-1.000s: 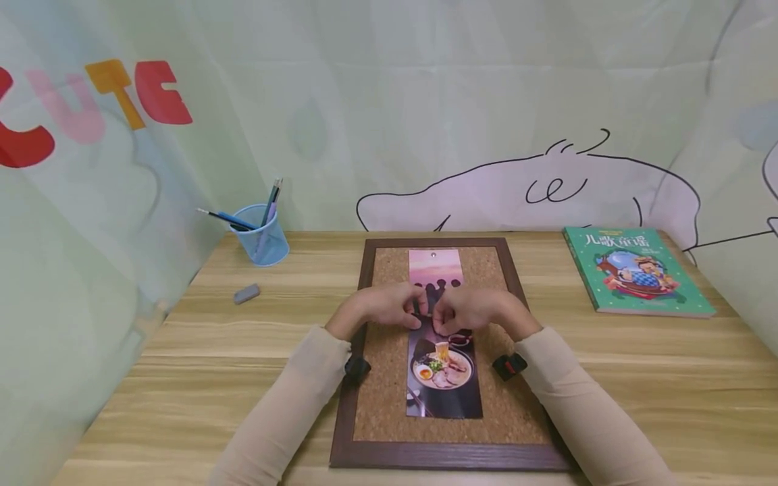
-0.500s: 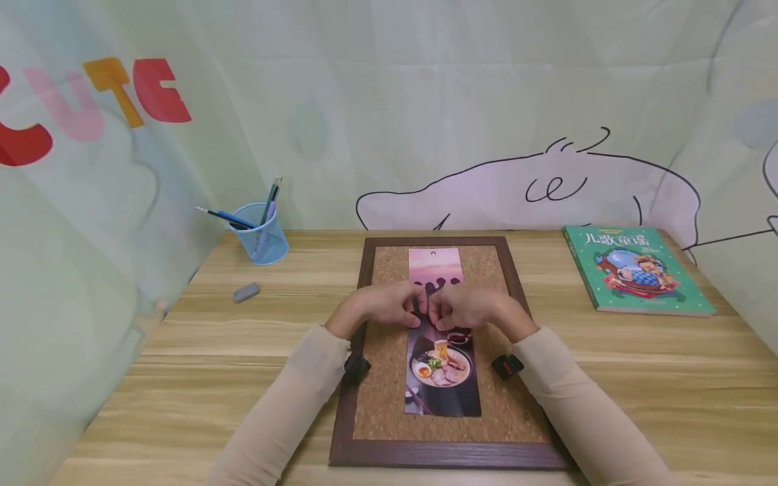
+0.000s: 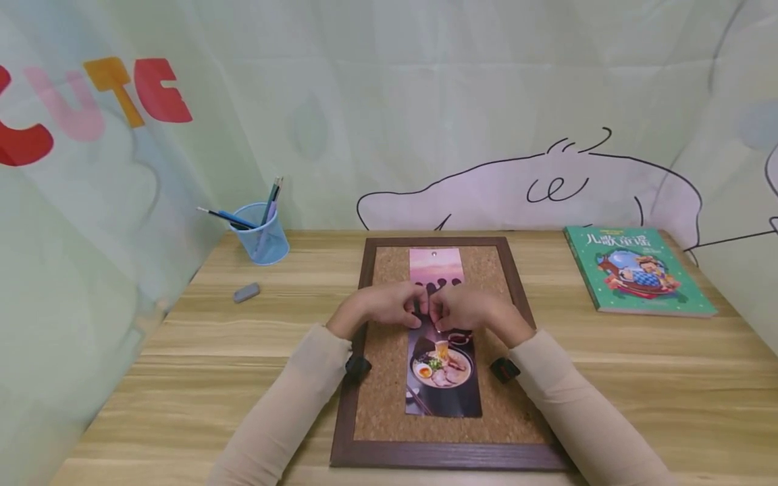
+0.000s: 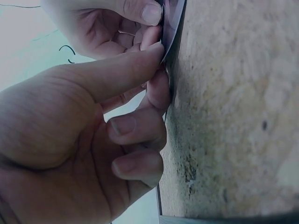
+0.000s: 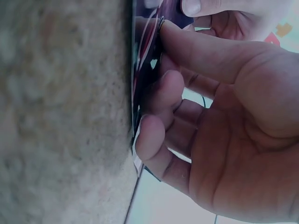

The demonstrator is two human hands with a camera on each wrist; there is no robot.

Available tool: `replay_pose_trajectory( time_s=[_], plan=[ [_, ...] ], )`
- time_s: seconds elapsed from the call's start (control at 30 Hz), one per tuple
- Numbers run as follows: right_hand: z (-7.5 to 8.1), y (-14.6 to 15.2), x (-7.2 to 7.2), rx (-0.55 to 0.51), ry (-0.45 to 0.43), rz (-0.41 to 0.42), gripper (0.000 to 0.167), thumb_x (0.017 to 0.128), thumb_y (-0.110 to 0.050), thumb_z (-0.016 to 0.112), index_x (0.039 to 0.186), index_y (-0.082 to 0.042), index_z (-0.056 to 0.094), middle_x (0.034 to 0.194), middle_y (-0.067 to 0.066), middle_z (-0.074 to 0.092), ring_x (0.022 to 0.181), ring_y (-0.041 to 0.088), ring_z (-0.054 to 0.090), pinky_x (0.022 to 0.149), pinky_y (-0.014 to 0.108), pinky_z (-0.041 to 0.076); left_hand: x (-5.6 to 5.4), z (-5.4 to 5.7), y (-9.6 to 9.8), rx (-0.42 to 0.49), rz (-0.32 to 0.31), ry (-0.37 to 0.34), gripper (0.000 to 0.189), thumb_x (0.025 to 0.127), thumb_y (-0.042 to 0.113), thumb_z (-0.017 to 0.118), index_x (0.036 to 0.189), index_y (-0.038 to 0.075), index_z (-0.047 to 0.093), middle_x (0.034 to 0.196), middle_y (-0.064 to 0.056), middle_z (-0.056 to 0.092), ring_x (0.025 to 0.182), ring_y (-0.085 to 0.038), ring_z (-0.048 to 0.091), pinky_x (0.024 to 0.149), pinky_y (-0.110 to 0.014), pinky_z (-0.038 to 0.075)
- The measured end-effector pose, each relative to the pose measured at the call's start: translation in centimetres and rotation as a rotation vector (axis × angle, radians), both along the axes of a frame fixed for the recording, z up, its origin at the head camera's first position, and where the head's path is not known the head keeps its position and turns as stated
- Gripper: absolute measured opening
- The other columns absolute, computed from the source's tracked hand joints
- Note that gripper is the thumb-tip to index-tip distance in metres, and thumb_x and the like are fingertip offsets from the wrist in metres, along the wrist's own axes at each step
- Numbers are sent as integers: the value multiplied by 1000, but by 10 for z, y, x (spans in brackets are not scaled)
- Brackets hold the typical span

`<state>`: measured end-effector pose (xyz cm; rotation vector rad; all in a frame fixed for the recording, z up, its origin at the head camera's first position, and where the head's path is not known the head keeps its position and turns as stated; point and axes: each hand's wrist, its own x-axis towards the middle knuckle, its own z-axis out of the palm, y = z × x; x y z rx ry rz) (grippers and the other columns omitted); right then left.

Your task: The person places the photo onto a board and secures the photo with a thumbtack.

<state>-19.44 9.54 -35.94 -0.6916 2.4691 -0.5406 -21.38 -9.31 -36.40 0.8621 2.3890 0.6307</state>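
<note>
A ramen photo [image 3: 442,385] lies on a cork board [image 3: 389,432] with a dark wooden frame. My left hand [image 3: 392,305] pinches the photo's upper left edge between thumb and forefinger; its other fingers curl below them in the left wrist view. My right hand [image 3: 467,307] is close beside it, its thumb on a small round thumbtack [image 5: 161,22] against the photo's upper part. The tack is mostly covered by the fingers. Above the hands is a pink sunset photo [image 3: 434,263] with dark silhouettes, a silver tack [image 3: 434,254] at its top; its lower part is hidden.
A blue mesh pen cup [image 3: 261,236] with several pencils stands at the back left. A grey eraser [image 3: 246,292] lies in front of it. At the right is a green children's book [image 3: 638,273]. A printed curtain [image 3: 389,121] hangs behind the wooden table [image 3: 182,405].
My right hand has shifted slightly left towards the left hand, and its fingers have moved a little. A shiny spot shows below the right fingertips. The left hand and the photos stay nearly still.
</note>
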Motion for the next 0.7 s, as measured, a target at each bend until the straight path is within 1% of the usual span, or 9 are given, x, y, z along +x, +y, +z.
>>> replay_pose_trajectory(
  time_s=[0.17,0.3,0.53,0.7],
  plan=[
    [-2,-3,2,37,72,-7,6,93,-11,71,91,-12,65,78,0,63,69,16,58,60,27,46,0,0,0,-8,6,1,15,91,7,73,102,9,63,82,-3,58,70,-13,50,60,-24,39],
    [-3,-4,4,52,102,-9,6,92,-11,72,91,-11,66,78,0,63,69,15,58,60,27,47,0,-1,0,-9,8,0,15,91,8,73,102,9,63,82,-3,58,70,-13,51,60,-24,40],
    [0,-4,5,67,116,-33,9,91,-14,74,91,-10,66,77,1,62,69,16,57,60,27,46,2,0,0,-8,9,5,15,91,7,73,101,9,63,81,-2,57,70,-13,50,60,-24,39],
    [0,-1,3,55,80,-53,11,91,-16,74,93,-9,66,80,2,62,72,17,58,61,28,48,2,1,0,-4,11,-3,15,91,7,73,100,10,62,81,-2,56,70,-13,49,59,-24,38]
  ],
)
